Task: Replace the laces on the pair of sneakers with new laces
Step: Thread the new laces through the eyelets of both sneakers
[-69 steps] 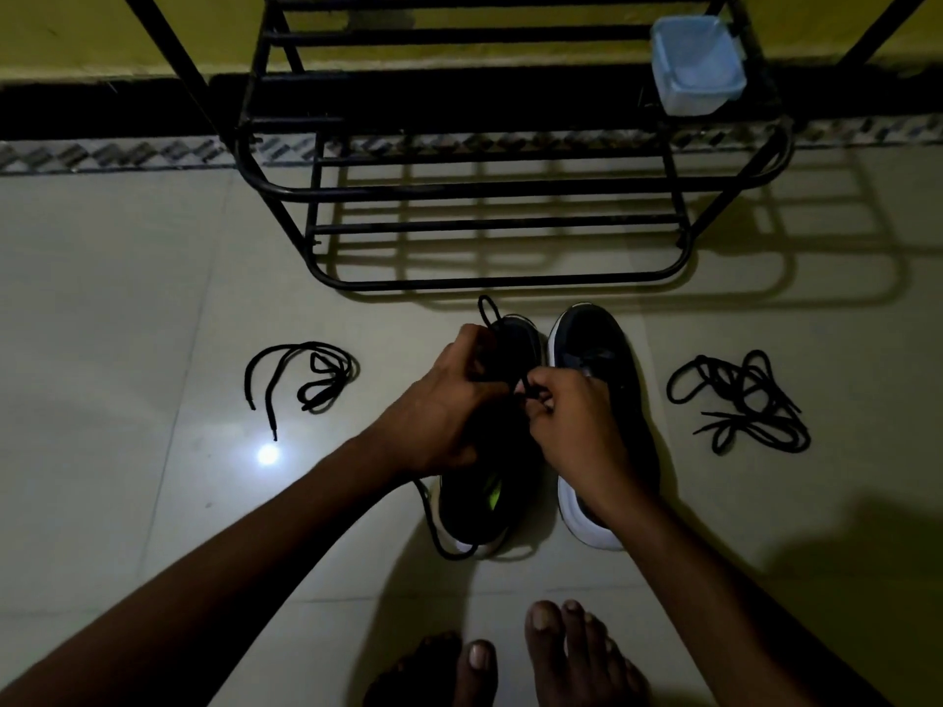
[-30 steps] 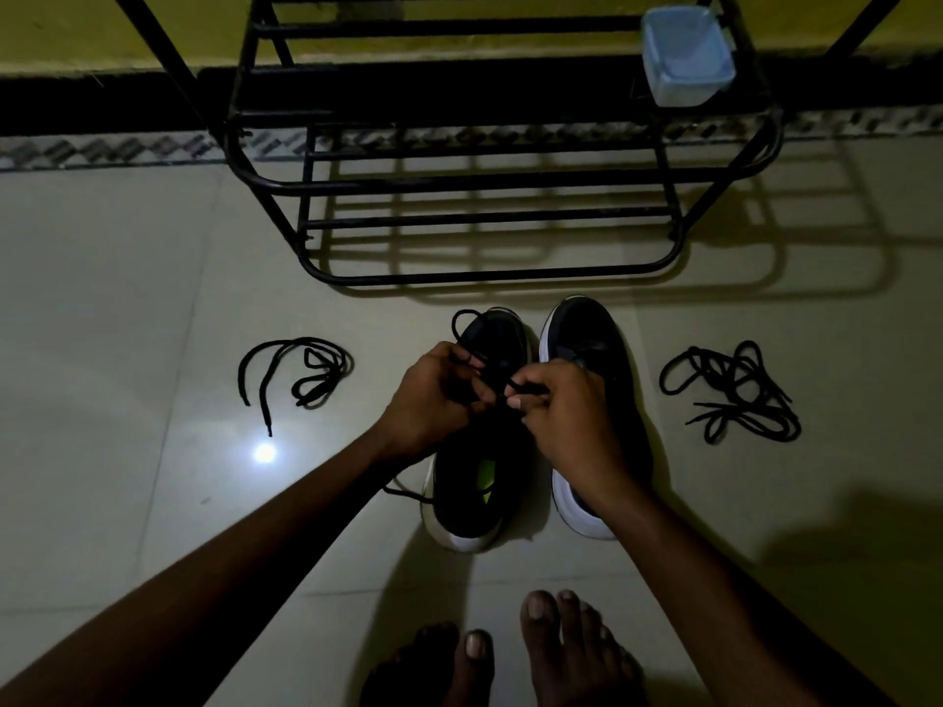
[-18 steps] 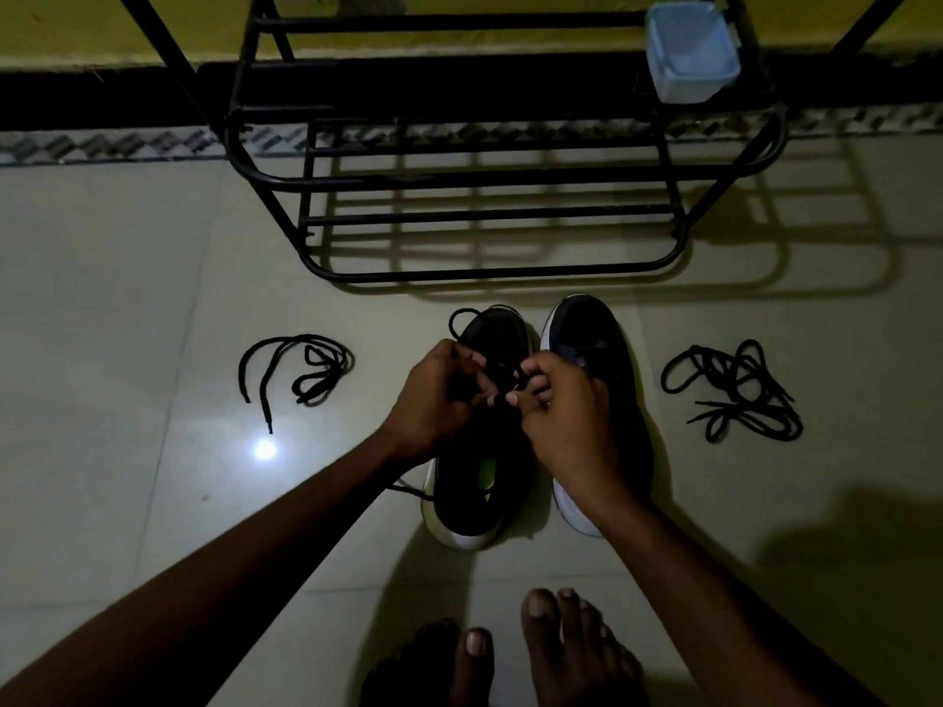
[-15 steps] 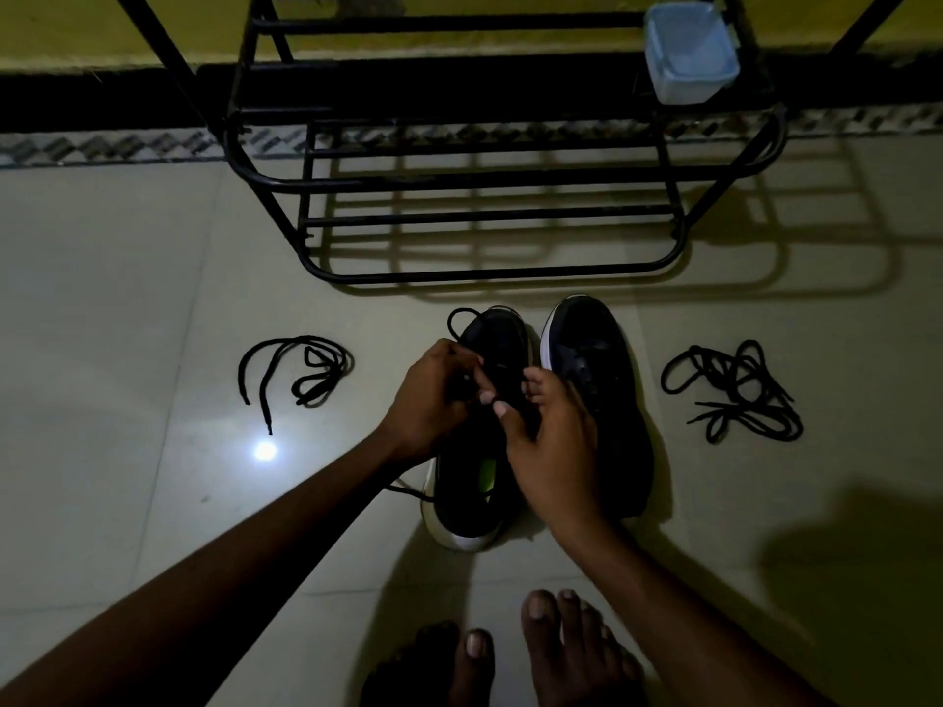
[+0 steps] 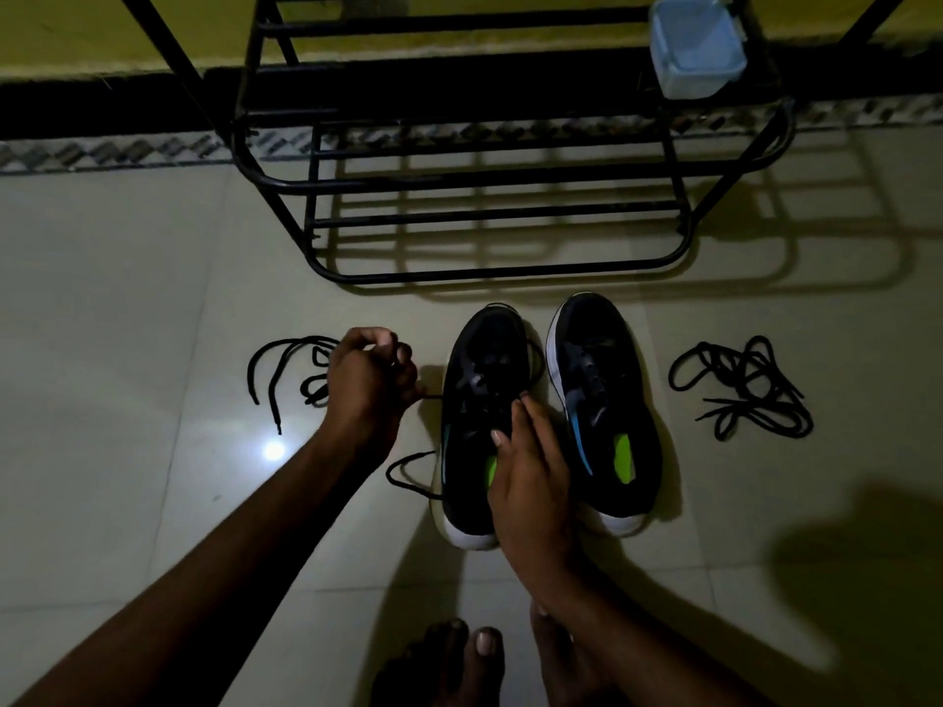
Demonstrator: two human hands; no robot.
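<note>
Two black sneakers with white soles stand side by side on the floor, the left sneaker (image 5: 479, 390) and the right sneaker (image 5: 602, 395). My left hand (image 5: 370, 380) is out to the left of the left sneaker, fingers curled round a black lace (image 5: 431, 397) that runs taut from the shoe. Another end of that lace (image 5: 403, 474) loops on the floor by the heel. My right hand (image 5: 530, 477) rests with straight fingers on the left sneaker's tongue and opening.
A loose black lace (image 5: 286, 369) lies on the floor to the left, partly behind my left hand. A tangled pile of black laces (image 5: 740, 395) lies to the right. A black metal shoe rack (image 5: 490, 186) stands behind, with a pale plastic container (image 5: 696, 43) on it. My bare feet (image 5: 485, 660) are near the bottom.
My left hand has pulled away to the left, drawing the lace out sideways. My right hand has let go of the lace and now lies flat on the left sneaker.
</note>
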